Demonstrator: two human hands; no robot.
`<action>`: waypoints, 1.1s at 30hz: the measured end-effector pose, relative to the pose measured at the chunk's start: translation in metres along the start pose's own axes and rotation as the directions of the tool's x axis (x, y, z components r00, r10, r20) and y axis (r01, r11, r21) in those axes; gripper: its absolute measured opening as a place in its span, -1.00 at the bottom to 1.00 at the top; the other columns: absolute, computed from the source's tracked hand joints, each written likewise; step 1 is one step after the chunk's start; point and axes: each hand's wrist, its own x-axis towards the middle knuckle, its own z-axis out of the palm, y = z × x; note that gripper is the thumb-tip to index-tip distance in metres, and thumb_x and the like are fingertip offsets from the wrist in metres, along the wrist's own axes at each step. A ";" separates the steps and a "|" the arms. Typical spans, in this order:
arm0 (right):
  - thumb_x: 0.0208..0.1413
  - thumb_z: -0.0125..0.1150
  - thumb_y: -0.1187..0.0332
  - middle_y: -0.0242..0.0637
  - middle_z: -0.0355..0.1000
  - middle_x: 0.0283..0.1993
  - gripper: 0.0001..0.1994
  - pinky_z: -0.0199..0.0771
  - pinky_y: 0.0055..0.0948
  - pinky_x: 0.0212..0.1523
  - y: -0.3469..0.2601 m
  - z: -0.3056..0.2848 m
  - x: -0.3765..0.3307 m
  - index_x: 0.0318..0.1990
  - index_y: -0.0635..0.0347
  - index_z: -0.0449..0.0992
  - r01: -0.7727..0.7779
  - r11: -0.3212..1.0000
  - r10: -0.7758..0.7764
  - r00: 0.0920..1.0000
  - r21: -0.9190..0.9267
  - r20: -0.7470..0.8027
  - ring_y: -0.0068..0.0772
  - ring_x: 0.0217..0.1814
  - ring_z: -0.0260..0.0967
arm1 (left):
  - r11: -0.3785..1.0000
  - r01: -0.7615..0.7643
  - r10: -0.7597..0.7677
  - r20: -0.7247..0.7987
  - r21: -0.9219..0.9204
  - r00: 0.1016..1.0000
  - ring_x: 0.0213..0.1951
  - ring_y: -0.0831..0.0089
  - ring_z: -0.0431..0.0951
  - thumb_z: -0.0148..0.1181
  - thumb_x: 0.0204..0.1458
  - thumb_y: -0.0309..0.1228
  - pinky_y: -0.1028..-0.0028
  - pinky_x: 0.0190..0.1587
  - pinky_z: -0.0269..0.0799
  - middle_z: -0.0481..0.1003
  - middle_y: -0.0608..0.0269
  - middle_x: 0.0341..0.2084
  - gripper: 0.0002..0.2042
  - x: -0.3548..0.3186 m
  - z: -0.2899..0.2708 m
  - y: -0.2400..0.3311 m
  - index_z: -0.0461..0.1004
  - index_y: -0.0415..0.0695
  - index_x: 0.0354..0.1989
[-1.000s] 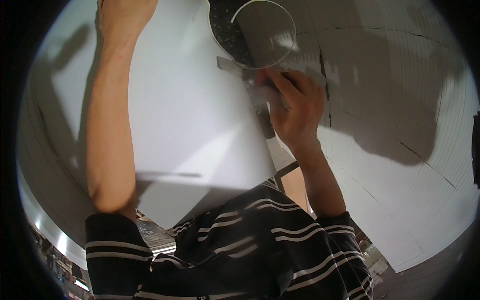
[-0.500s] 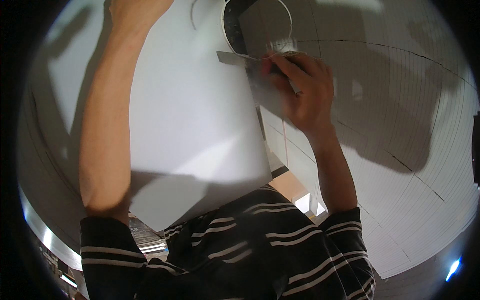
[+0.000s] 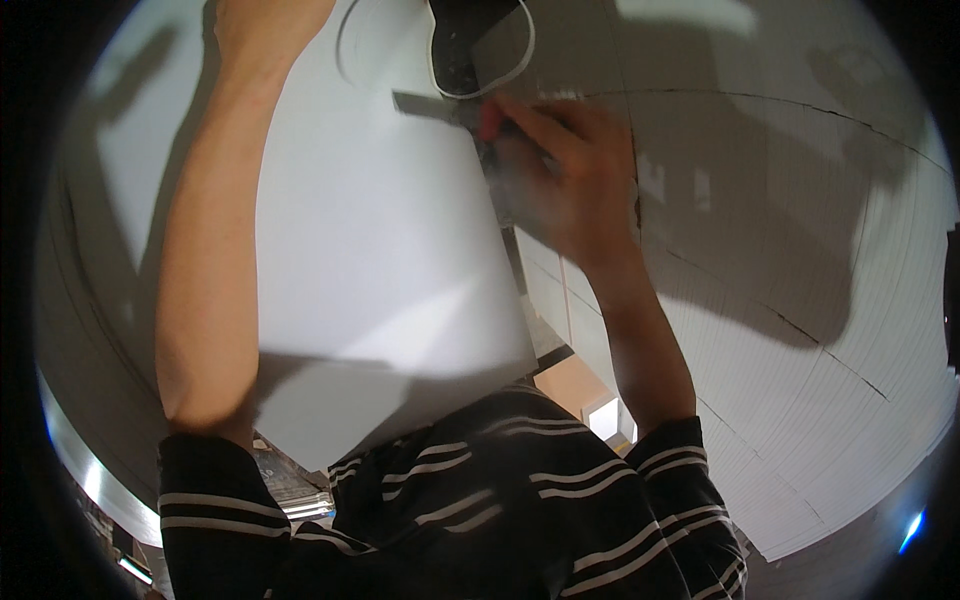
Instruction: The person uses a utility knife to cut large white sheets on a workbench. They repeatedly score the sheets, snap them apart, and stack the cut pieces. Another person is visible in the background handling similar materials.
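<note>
A large white sheet (image 3: 380,230) hangs in front of me, its right edge running down to my striped shirt. My left hand (image 3: 272,18) is at the top edge over the sheet; its fingers are cut off by the frame. My right hand (image 3: 575,165), blurred, is closed near the sheet's right edge. It grips a tool with something red by the fingertips; the flat grey blade (image 3: 425,105) seems to be part of it and lies across the sheet. Above the blade a thin white strip (image 3: 530,50) curls in a loop over a dark gap.
At right stretches a pale lined surface (image 3: 760,220) with dark cracks or seams and broad shadows. Past the sheet's lower right corner a tan patch (image 3: 572,385) and bright openings show. A shiny curved edge (image 3: 95,475) is at lower left.
My right hand, the grey blade and the looped strip have shifted left and slightly up, the blade lying further over the sheet. My left arm has barely moved.
</note>
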 end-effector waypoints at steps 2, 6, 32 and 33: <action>0.00 0.52 0.25 -0.43 0.59 -0.16 -0.63 0.31 -0.19 -0.07 -0.003 -0.006 -0.007 0.03 -0.17 0.70 -0.032 0.999 0.032 0.999 0.019 -0.004 -0.28 -0.14 0.50 | 1.000 0.017 -0.017 -0.016 -0.011 1.000 0.06 -0.08 0.57 0.07 0.27 -0.36 0.13 0.19 0.45 0.50 -0.28 0.06 -0.60 0.002 0.000 0.001 0.39 -0.20 0.26; 0.03 0.49 0.26 -0.42 0.60 -0.17 -0.65 0.30 -0.18 -0.07 -0.004 -0.009 -0.004 0.02 -0.11 0.70 -0.102 0.992 0.101 0.995 0.068 0.010 -0.27 -0.14 0.50 | 0.999 0.005 -0.005 -0.022 -0.031 1.000 0.03 -0.05 0.58 0.08 0.28 -0.37 0.14 0.18 0.46 0.51 -0.26 0.03 -0.61 0.000 0.000 0.006 0.40 -0.20 0.26; 0.11 0.41 0.27 -0.35 0.59 -0.19 -0.71 0.41 -0.18 -0.19 -0.017 0.034 0.033 0.00 -0.01 0.70 -0.145 0.988 0.132 0.971 -0.054 -0.197 -0.21 -0.16 0.53 | 0.998 -0.032 0.030 -0.038 -0.058 0.999 0.20 -0.20 0.45 0.01 0.26 -0.40 0.11 0.30 0.34 0.40 -0.31 0.20 -0.56 -0.012 0.000 -0.005 0.32 -0.16 0.32; 0.12 0.42 0.23 -0.41 0.60 -0.16 -0.71 0.37 -0.15 -0.15 -0.016 0.034 0.034 0.00 -0.03 0.70 -0.178 0.983 0.166 0.969 -0.051 -0.182 -0.22 -0.11 0.52 | 0.998 -0.019 0.016 -0.045 -0.053 0.999 0.21 -0.19 0.45 0.01 0.25 -0.40 0.12 0.31 0.34 0.40 -0.30 0.21 -0.56 -0.012 0.000 -0.003 0.32 -0.16 0.32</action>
